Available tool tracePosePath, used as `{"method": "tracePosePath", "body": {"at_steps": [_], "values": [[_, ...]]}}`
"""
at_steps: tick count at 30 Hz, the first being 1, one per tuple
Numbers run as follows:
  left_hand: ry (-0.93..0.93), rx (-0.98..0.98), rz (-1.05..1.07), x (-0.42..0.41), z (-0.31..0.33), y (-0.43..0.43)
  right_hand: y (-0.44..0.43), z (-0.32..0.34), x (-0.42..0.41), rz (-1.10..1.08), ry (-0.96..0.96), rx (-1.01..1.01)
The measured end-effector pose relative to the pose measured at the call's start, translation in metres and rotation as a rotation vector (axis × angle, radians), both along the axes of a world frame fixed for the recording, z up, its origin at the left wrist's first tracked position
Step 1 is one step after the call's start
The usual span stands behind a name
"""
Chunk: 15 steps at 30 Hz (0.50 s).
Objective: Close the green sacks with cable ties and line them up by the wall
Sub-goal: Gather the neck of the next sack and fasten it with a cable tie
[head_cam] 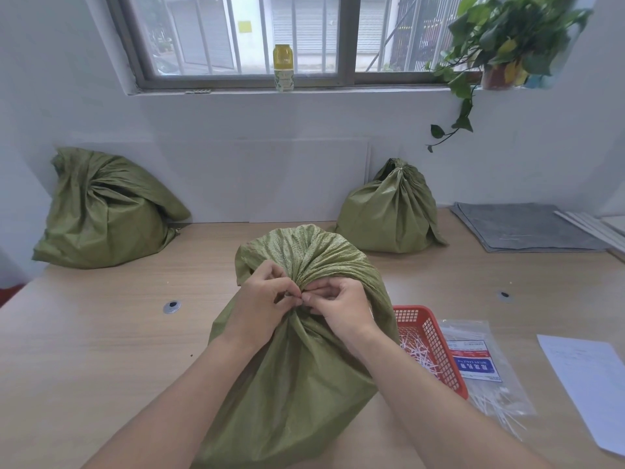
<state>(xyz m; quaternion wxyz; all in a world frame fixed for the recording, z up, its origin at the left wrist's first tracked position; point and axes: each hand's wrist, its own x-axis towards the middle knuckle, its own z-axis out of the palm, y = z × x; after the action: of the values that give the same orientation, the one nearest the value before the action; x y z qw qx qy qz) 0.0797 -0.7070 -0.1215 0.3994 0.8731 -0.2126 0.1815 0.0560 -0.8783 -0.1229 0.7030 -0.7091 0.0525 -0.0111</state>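
A green woven sack (291, 374) stands upright on the wooden table (101, 333) right in front of me, its mouth gathered into a bunched neck. My left hand (262, 301) and my right hand (338, 304) meet at that neck, fingertips pinched on a thin cable tie that is barely visible between them. Against the back wall a second green sack (389, 218) stands at the right, its neck closed with a white tie. A third green sack (101, 211) slumps at the far left by the wall, its top only folded over.
A red mesh basket (429, 336) with several white tie offcuts sits right of the sack, beside a clear bag of cable ties (480, 363) and a white sheet (588, 380). Grey mats (521, 225) lie at back right. A bottle (283, 67) and plant (500, 38) stand on the windowsill.
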Motion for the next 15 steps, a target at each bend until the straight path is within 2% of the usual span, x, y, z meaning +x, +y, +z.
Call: {"method": "tracePosePath", "body": {"at_steps": [11,15], "values": [[-0.044,0.026,-0.019,-0.0012,-0.005,-0.0073,-0.0079,0.0082,0.0036,0.023,0.068,0.022],[-0.128,0.033,0.007,-0.0014,-0.0093,-0.0078,-0.0046,0.01,0.0054,-0.012,0.057,-0.007]]}}
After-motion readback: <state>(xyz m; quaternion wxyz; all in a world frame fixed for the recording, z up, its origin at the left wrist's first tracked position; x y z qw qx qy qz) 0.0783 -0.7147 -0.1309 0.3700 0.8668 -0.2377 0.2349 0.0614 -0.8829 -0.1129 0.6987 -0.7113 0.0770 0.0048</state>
